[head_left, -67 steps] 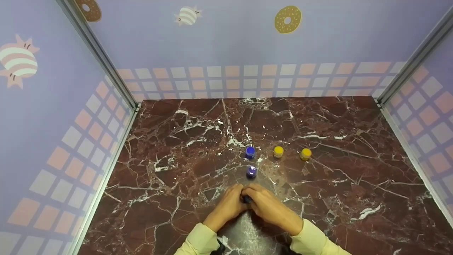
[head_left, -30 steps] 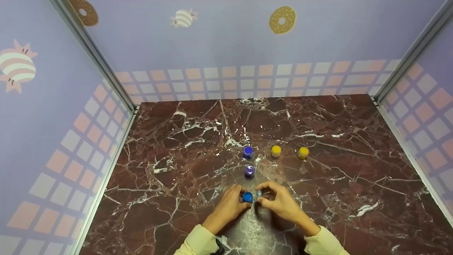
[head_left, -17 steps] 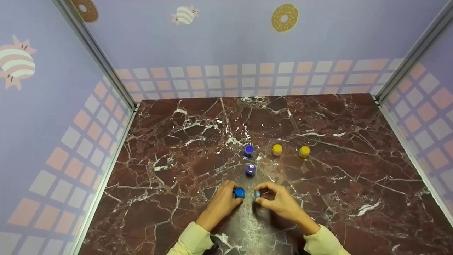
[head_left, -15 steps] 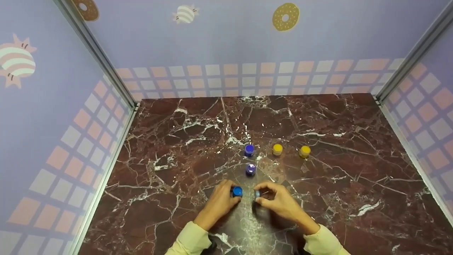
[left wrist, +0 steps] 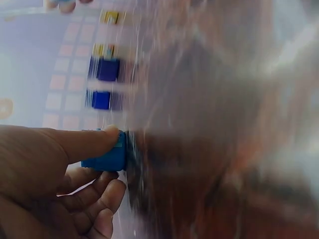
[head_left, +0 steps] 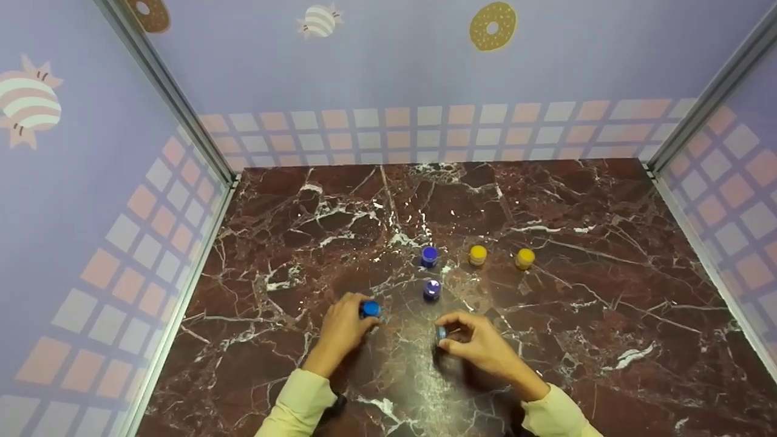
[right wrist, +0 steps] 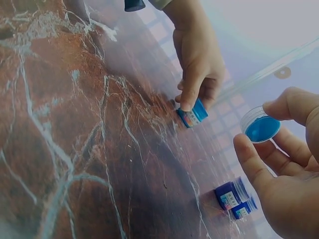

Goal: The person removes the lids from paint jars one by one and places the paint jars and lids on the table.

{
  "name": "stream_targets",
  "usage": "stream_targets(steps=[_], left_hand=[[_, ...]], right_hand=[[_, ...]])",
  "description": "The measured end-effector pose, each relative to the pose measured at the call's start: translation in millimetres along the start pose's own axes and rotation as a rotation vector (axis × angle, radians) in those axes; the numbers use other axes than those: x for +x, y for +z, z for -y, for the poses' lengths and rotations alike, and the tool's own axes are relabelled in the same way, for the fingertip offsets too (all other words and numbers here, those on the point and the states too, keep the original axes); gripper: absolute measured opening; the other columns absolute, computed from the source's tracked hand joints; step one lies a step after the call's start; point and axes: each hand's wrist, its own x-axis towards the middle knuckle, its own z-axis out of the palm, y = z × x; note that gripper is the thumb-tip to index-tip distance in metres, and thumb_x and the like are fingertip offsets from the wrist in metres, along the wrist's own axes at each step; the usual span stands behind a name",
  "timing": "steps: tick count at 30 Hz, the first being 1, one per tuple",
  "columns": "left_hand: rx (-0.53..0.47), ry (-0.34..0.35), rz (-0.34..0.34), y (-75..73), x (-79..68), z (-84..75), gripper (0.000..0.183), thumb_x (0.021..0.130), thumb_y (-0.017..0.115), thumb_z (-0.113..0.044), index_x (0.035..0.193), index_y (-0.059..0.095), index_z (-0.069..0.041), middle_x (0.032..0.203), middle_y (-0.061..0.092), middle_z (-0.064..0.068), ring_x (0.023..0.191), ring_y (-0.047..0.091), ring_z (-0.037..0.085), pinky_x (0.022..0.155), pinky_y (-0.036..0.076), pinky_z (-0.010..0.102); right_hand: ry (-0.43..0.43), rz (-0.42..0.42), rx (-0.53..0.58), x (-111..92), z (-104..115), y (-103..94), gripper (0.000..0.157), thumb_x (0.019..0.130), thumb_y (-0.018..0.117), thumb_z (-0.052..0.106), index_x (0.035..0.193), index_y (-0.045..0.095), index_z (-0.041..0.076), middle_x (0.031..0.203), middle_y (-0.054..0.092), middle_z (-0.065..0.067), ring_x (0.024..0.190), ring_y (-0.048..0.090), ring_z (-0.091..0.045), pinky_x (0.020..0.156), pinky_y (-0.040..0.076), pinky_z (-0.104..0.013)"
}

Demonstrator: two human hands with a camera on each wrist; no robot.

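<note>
The bright blue, squat plastic paint jar [head_left: 371, 309] is at the left of the group, low over the worktop; whether its base touches the surface or hangs just above it, I cannot tell. Its round, clear plastic lid [right wrist: 262, 124], coated inside with the same blue paint, is well apart from it, so the uncapping of this jar looks done. The left hand [head_left: 341, 325] grasps the jar by its sides, between thumb and fingers. The right hand [head_left: 479, 343] pinches the lid by its edge, its painted inner face showing in the right wrist view. Neither part has been set down and released.

Beyond the hands, four more jars stand upright, none touched: a glossy purple plastic jar [head_left: 431, 290], a dark blue plastic jar [head_left: 429, 257] just behind it, and two yellow plastic jars, one nearer [head_left: 478, 255] and one farther right [head_left: 525, 259]. The purple and dark blue ones appear capped; the yellow lids are too small or blurred to judge. If so, only one of the five is uncapped. All sit on a dark red, white-veined marble-look worktop [head_left: 261, 340], enclosed by lilac panels [head_left: 388, 67].
</note>
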Motion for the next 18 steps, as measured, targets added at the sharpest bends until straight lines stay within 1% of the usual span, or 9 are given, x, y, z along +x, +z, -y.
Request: stream_targets(steps=[2,5,10,14,18], left_hand=[[0.038,-0.005,-0.021,-2.6,3.7,5.5,0.041,0.084,0.086,-0.023,0.116,0.071,-0.004,0.109,0.069,0.014,0.102,0.067,0.038,0.09,0.05,0.052],[0.079,-0.02,-0.044,-5.4,9.9,11.3,0.039,0.085,0.085,-0.023,0.116,0.071,-0.003,0.11,0.069,0.015,0.102,0.067,0.039,0.089,0.05,0.052],[0.059,-0.102,-0.036,-9.1,21.9,17.4,0.041,0.087,0.084,-0.024,0.119,0.071,-0.003,0.113,0.069,0.015,0.106,0.067,0.038,0.094,0.049,0.053],[0.038,-0.157,-0.036,-11.4,31.5,23.0,0.042,0.086,0.085,-0.025,0.12,0.071,-0.004,0.114,0.07,0.016,0.107,0.067,0.039,0.096,0.049,0.054],[0.028,-0.193,-0.045,-15.5,41.9,28.8,0.043,0.087,0.085,-0.026,0.121,0.071,-0.004,0.117,0.069,0.018,0.109,0.066,0.042,0.096,0.05,0.055]], right_hand=[[0.007,0.003,0.006,0,0,0.9,0.034,0.087,0.072,-0.006,0.118,0.062,-0.014,0.114,0.063,-0.035,0.096,0.07,-0.027,0.087,0.058,-0.032],[0.017,0.013,0.018,0,1,1.6,0.034,0.087,0.072,-0.007,0.119,0.061,-0.015,0.115,0.062,-0.035,0.098,0.07,-0.036,0.088,0.058,-0.033],[0.039,0.031,0.054,1,2,2.9,0.035,0.087,0.071,-0.008,0.119,0.061,-0.015,0.119,0.059,-0.038,0.101,0.067,-0.049,0.09,0.057,-0.031],[0.053,0.035,0.067,1,3,3.7,0.035,0.087,0.072,-0.008,0.119,0.061,-0.014,0.121,0.058,-0.039,0.102,0.066,-0.05,0.091,0.057,-0.031],[0.058,0.03,0.051,3,5,4.1,0.035,0.087,0.072,-0.008,0.12,0.062,-0.014,0.12,0.06,-0.036,0.102,0.067,-0.047,0.091,0.057,-0.033]])
